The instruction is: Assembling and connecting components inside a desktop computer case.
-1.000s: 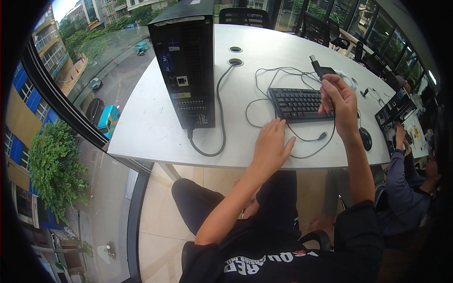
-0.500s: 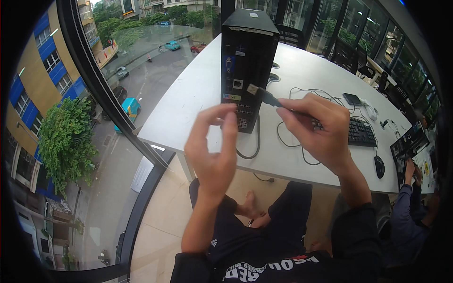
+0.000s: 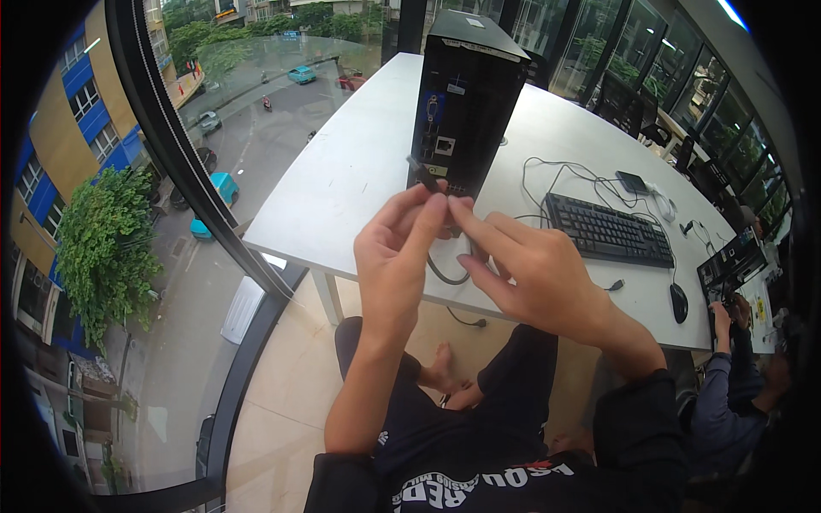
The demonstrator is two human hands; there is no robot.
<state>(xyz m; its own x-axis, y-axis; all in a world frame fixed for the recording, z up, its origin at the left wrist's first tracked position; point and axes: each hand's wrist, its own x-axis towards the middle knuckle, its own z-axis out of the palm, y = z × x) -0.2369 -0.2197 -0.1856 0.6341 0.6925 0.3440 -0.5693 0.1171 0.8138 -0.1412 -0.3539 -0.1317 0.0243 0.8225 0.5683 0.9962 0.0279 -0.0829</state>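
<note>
My left hand (image 3: pixel 395 248) pinches a dark USB plug (image 3: pixel 423 173) between thumb and fingertips, its metal end pointing up and left. My right hand (image 3: pixel 543 269) meets the left fingertips with its index finger, while its thumb hangs apart below; I see nothing gripped in it. Behind both hands a black computer tower (image 3: pixel 469 103) stands upright on the white table (image 3: pixel 333 179), its back panel of ports facing me. The plug is in front of the tower's lower ports, and my fingers hide part of that panel. Most of the plug's cable is hidden.
Right of my hands lie a black keyboard (image 3: pixel 609 227), a mouse (image 3: pixel 678 303) and a loose plug (image 3: pixel 615 285). Farther back are tangled cables and a small black box (image 3: pixel 631 181). Another person's hands (image 3: pixel 727 316) work at the far right. A power plug (image 3: pixel 479 323) hangs below the table edge.
The USB plug has passed from my right hand to my left, which has closed from an open curve. My right hand's thumb and index have spread. The view has shifted slightly.
</note>
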